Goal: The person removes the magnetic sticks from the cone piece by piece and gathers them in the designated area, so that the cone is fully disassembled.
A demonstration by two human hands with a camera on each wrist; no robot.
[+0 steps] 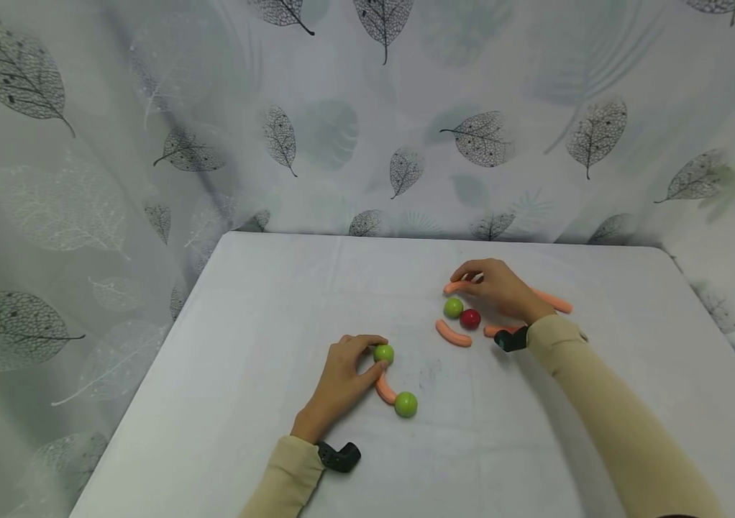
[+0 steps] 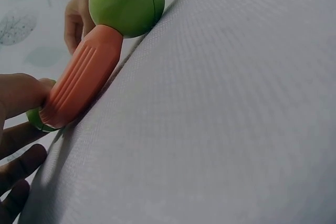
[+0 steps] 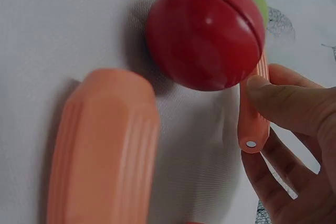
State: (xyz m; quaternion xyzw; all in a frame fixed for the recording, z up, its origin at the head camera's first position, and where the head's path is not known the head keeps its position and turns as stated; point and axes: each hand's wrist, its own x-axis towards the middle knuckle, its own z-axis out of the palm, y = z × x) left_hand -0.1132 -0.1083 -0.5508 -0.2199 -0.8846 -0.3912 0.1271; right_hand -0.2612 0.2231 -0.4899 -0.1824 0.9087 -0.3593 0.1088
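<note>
My left hand (image 1: 341,370) pinches a green ball (image 1: 383,353) between thumb and fingers. A curved orange stick (image 1: 385,391) runs from that ball to a second green ball (image 1: 405,404); all three lie on the white table. In the left wrist view the stick (image 2: 84,77) touches both balls. Farther back, my right hand (image 1: 503,288) grips another orange stick (image 1: 457,287), with the thumb on its near side in the right wrist view. Just in front of it sit a green ball (image 1: 453,308) and a red ball (image 1: 469,319), close together.
A loose curved orange stick (image 1: 453,334) lies before the red ball. Two more orange pieces, one by the right wrist (image 1: 497,331) and one behind the forearm (image 1: 554,301), are partly hidden. A leaf-printed curtain (image 1: 341,144) hangs behind the white table (image 1: 264,302).
</note>
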